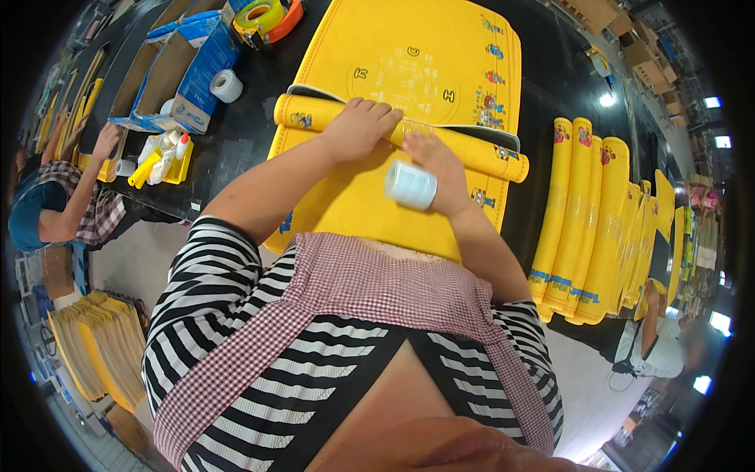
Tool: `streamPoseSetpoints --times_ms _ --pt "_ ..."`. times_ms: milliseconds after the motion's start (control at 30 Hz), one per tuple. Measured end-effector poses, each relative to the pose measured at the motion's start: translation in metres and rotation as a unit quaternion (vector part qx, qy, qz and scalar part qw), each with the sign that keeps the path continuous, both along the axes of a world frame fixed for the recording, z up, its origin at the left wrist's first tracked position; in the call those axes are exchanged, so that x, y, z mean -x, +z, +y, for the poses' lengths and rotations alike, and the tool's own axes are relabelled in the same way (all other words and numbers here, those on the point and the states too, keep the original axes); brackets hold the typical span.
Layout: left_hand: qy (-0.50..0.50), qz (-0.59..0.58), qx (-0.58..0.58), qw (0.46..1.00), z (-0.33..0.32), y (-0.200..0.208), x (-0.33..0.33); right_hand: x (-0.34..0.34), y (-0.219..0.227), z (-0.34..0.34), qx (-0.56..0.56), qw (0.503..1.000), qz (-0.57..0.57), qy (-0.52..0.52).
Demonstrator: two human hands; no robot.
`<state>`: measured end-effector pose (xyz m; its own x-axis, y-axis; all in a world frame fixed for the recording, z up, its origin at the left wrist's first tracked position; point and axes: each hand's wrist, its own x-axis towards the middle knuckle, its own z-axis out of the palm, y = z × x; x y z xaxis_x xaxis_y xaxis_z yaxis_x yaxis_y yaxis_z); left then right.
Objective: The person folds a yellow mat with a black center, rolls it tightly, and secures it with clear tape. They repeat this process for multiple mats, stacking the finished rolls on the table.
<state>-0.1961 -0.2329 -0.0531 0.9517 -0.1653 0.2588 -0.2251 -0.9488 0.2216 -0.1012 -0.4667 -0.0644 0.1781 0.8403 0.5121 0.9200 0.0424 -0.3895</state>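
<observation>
A yellow printed mat is wound into a narrow roll (464, 149) lying crosswise in front of me. My left hand (360, 128) presses down on it left of its middle, fingers curled over the top. Beside it, my right hand (442, 171) has its fingertips close to the roll's middle, where a shiny strip of clear tape shows. A roll of pale tape (410, 186) sits against my right palm; the fingers around it are partly hidden. Beneath and beyond lie flat yellow mats (409, 55) with small cartoon figures and letters.
Several finished yellow rolls (578, 212) lie side by side on the right of the black table (543, 75). At the left are a blue box (197, 82), a tape roll (226, 86) and a yellow tray (179, 169) of bottles. Co-workers stand left and right; stacked mats (98, 346) sit lower left.
</observation>
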Motion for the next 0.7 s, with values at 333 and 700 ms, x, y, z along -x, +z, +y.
streamPoseSetpoints --times_ms 333,700 --pt "0.112 0.044 -0.004 0.993 0.012 0.004 -0.014 0.033 -0.019 -0.019 -0.009 0.999 -0.031 -0.035" --pt "0.093 -0.130 -0.012 0.987 -0.024 -0.017 -0.013 -0.136 0.009 0.091 0.002 0.989 0.110 -0.096"
